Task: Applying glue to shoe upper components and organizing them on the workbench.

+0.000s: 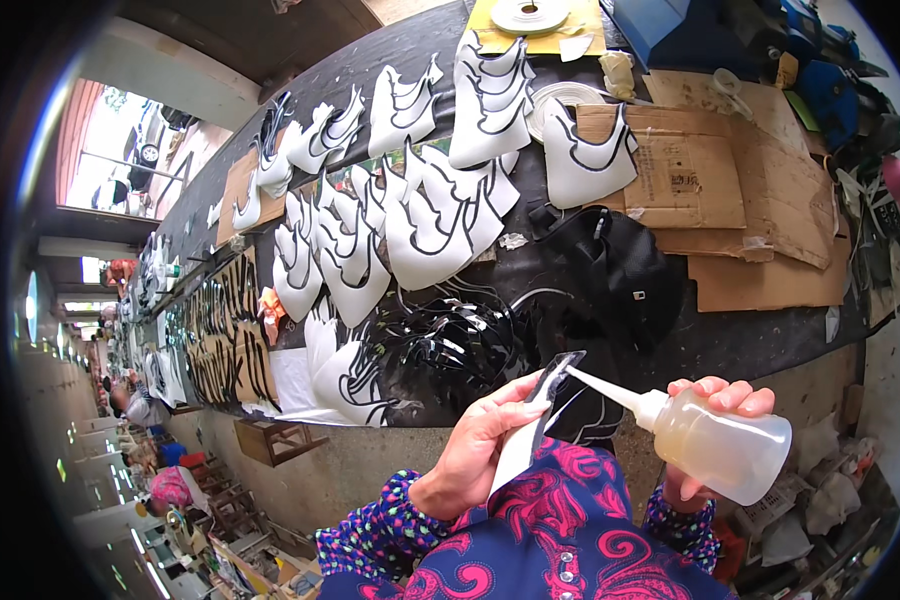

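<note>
My left hand (475,440) pinches a white shoe-upper-like piece (514,460) with a glossy black strip along its edge, held upright in front of my body. In my right hand (727,396) is a translucent squeeze bottle (735,452) with pale yellowish liquid, tipped on its side. Its long thin nozzle (602,386) points left, the tip at or very near the black strip at the top of the piece; I cannot tell whether liquid is coming out. Just beyond my hands, a heap of glossy black strips (450,335) lies on the dark table.
Stacks of white curved pieces with black edging (440,225) cover the table's middle. A black bag-like bundle (610,275) and flattened cardboard (685,170) lie to the right. A tape roll (530,14) and blue machinery (660,45) are at the back. A wooden stool (270,440) stands below the table edge.
</note>
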Demonstrator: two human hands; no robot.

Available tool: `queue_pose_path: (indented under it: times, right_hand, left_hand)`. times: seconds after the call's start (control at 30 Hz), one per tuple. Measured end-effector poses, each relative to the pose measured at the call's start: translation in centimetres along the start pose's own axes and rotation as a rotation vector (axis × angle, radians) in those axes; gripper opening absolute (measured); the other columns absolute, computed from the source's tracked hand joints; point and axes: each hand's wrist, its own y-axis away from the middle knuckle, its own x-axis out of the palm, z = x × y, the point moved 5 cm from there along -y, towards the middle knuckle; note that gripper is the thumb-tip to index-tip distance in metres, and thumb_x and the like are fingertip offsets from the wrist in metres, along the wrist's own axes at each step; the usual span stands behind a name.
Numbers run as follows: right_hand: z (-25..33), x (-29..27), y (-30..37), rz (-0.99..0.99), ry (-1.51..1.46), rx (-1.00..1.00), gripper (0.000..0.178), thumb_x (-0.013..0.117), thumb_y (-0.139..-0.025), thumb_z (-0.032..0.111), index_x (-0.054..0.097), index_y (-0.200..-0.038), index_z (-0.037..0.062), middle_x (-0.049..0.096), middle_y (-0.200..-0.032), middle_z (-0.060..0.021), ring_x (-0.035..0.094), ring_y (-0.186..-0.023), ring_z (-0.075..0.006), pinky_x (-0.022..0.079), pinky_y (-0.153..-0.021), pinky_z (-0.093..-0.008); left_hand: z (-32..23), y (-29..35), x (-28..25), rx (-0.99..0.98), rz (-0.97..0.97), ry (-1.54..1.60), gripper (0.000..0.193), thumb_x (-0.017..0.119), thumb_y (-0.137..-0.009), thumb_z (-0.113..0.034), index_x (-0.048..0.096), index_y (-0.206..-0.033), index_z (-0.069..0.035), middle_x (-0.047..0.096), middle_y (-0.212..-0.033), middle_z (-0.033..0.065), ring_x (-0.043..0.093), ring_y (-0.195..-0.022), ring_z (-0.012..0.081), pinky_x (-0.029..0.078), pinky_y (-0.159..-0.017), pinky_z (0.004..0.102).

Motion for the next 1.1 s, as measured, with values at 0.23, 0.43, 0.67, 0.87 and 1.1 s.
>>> queue_pose_path:
  times: [0.23, 0.43, 0.67, 0.87, 1.1]
  right_hand:
    - [0.0, -0.2, 0.0, -0.044, 0.073, -0.04, 0.075, 0.085, -0.052, 0.026, 0.04, -0.11, 0.0086, 0.05, -0.107, -0.0078, 0.048, -0.106, -0.0241, 0.043, -0.089, -0.045]
    - [-0.3, -1.9, -0.1, -0.162, 0.222, -0.052, 0.077, 0.083, -0.054, 0.032, 0.039, -0.113, 0.0064, 0.049, -0.108, -0.0099, 0.047, -0.107, -0.0291, 0.045, -0.086, -0.0462]
    - [3.0, -7.7, 0.4, -0.49, 0.322, -0.052, 0.081, 0.08, -0.055, 0.033, 0.039, -0.119, 0.0036, 0.047, -0.114, -0.0121, 0.045, -0.11, -0.0302, 0.042, -0.089, -0.0489]
    - [4.0, -10.3, 0.7, -0.626, 0.353, -0.018, 0.081, 0.082, -0.052, 0.035, 0.041, -0.115, 0.0051, 0.049, -0.109, -0.0116, 0.049, -0.105, -0.0304, 0.046, -0.085, -0.0459]
    - [3.4, -11.4, 0.7, -0.748, 0.402, 0.087, 0.082, 0.082, -0.05, 0.037, 0.041, -0.114, 0.0067, 0.048, -0.108, -0.0085, 0.047, -0.104, -0.0277, 0.047, -0.084, -0.0438]
  left_hand:
    - [0.1, 0.0, 0.0, -0.027, -0.003, 0.023, 0.043, 0.047, -0.083, -0.004, 0.04, -0.125, -0.001, 0.046, -0.061, -0.003, 0.035, -0.044, 0.0039, 0.028, -0.043, 0.0187]
    - [-0.9, -0.1, -0.6, 0.034, -0.019, -0.092, 0.037, 0.048, -0.085, -0.006, 0.044, -0.121, 0.0, 0.047, -0.062, -0.0025, 0.037, -0.044, 0.0041, 0.029, -0.043, 0.0199]
    - [-10.2, -2.7, 2.5, 0.593, 0.073, -0.357, 0.032, 0.054, -0.087, -0.02, 0.047, -0.113, -0.002, 0.056, -0.074, -0.0008, 0.055, -0.062, 0.0071, 0.046, -0.055, 0.0201]
    - [-16.4, -15.4, 5.8, 1.031, 0.005, -0.772, 0.04, 0.058, -0.085, -0.019, 0.047, -0.118, -0.001, 0.055, -0.072, -0.0006, 0.046, -0.061, 0.0044, 0.038, -0.055, 0.0201]
    - [-12.1, -35.9, 0.8, 0.955, -0.103, -0.861, 0.035, 0.059, -0.084, -0.016, 0.049, -0.116, -0.006, 0.045, -0.072, -0.0037, 0.04, -0.065, 0.0057, 0.036, -0.059, 0.0186]
